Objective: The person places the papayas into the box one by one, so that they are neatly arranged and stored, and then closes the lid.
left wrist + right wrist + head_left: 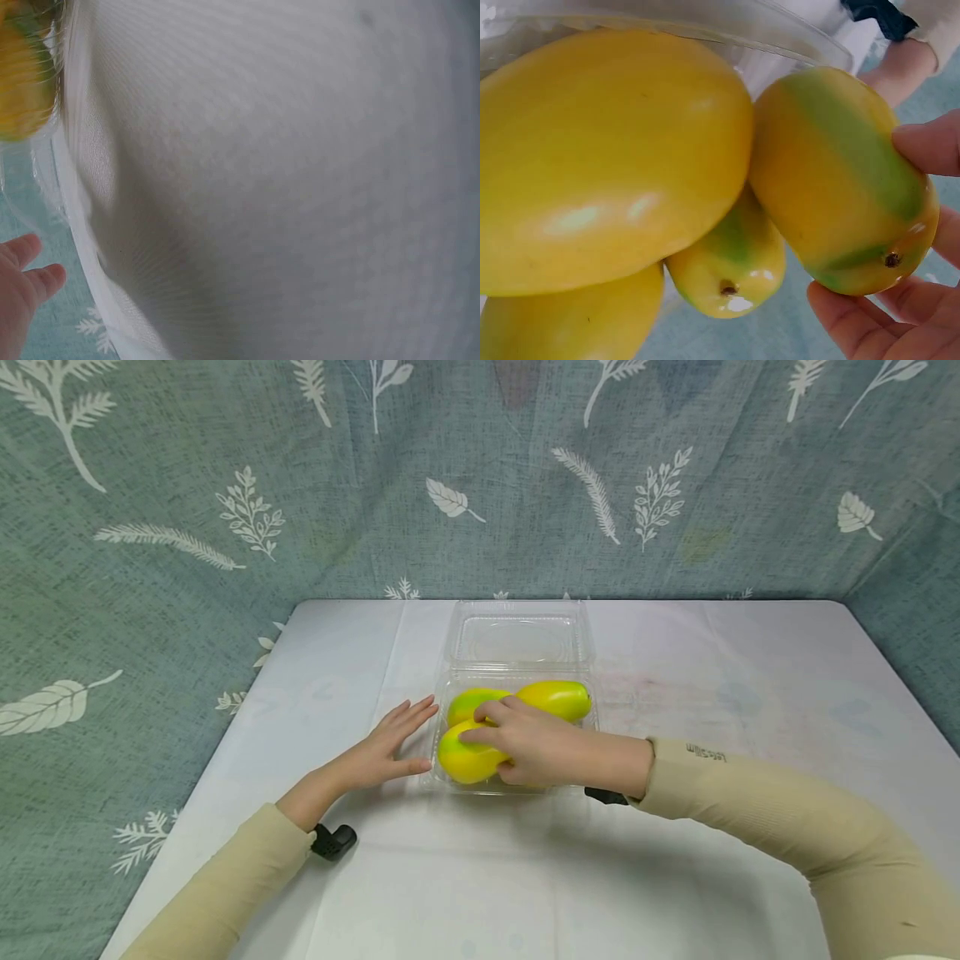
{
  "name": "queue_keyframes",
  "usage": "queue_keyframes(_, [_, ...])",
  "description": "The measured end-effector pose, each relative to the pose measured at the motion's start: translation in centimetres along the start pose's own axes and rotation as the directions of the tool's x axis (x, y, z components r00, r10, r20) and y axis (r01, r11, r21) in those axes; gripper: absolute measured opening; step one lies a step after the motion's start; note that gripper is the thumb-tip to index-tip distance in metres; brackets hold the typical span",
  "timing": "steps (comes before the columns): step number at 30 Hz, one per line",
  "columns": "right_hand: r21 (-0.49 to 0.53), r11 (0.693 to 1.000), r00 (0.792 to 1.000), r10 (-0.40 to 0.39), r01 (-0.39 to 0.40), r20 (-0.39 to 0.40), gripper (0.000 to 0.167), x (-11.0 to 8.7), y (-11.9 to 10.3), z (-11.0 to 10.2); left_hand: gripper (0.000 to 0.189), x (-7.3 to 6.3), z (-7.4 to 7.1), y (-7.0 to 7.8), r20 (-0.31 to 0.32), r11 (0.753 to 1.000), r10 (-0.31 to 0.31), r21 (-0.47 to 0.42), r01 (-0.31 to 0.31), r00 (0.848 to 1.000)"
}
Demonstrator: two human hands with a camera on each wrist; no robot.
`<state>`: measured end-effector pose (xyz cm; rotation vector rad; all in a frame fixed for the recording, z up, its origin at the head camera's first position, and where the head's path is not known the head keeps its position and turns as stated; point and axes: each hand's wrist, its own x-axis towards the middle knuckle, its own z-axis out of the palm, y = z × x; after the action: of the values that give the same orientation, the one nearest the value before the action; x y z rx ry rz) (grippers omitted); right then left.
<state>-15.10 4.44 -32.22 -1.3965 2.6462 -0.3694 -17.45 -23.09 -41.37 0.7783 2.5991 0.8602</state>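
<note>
My right hand [536, 745] grips a yellow-and-green mango [463, 758] at the front left of a clear plastic clamshell box [517, 677]. In the right wrist view the thumb lies on one side of this mango [847, 180] and the fingers [922, 315] on the other. A second mango [468, 702] lies behind it, and a longer yellow fruit [558, 697] lies at the back right. A large yellow fruit [607, 157] fills the left of the right wrist view. My left hand [386, 747] has its fingers spread beside the box's left edge; contact cannot be told.
The box's clear lid [521, 639] stands open towards the back of the white-covered table [720, 693]. Behind the table hangs a green-blue leaf-patterned cloth [517, 485], which also runs along both sides.
</note>
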Motion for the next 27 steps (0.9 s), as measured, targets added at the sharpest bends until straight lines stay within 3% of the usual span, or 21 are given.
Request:
queue_keyframes(11, [0.033,0.999,1.000,0.014,-0.015,0.003,0.042,0.7,0.3,1.0,0.077,0.1,0.1,-0.1,0.002,1.000,-0.005,0.006,0.005,1.000])
queue_keyframes(23, [0.054,0.998,0.998,-0.014,0.011,0.059,0.044,0.9,0.8,1.1,0.077,0.0,0.0,0.0,0.000,1.000,-0.005,0.000,0.005,1.000])
queue_keyframes(27, [0.079,0.997,0.995,0.016,-0.023,0.095,0.044,0.9,0.7,1.0,0.077,0.0,0.1,0.0,0.004,1.000,-0.009,-0.003,0.009,1.000])
